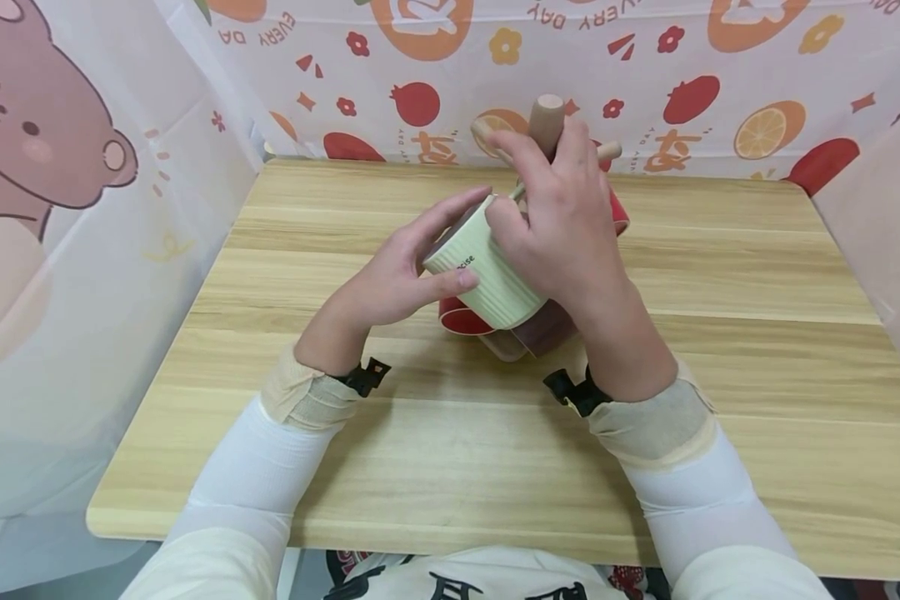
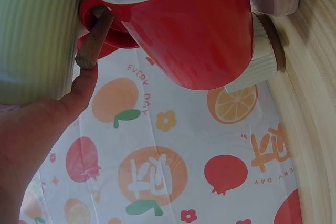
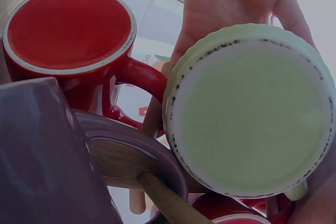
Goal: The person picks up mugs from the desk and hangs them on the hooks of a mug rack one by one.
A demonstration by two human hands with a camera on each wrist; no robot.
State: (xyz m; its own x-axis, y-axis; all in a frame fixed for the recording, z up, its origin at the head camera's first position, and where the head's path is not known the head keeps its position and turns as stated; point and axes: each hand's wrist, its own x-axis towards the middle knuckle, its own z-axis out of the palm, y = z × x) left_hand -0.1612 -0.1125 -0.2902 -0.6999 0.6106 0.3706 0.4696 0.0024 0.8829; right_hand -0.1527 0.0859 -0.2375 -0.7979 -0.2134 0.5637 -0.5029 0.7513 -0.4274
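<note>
A pale green ribbed mug [image 1: 487, 271] is tilted in front of a wooden mug tree, whose post [image 1: 546, 121] rises behind it. My left hand [image 1: 397, 271] grips the mug, thumb on its ribbed side and fingers at the rim. My right hand [image 1: 573, 221] holds it at the handle side, thumb bent against it, the other fingers spread around the post and partly hidden. The green handle [image 3: 298, 190] shows beside that hand in the right wrist view. One peg [image 2: 94, 40] points out close to a left fingertip.
Other mugs hang close around: a red mug [image 2: 189, 30], another red mug [image 1: 621, 212] at the right, and a dark mauve mug [image 1: 547, 329] below the green one. A patterned cloth [image 1: 450, 83] hangs behind the wooden table [image 1: 450, 467].
</note>
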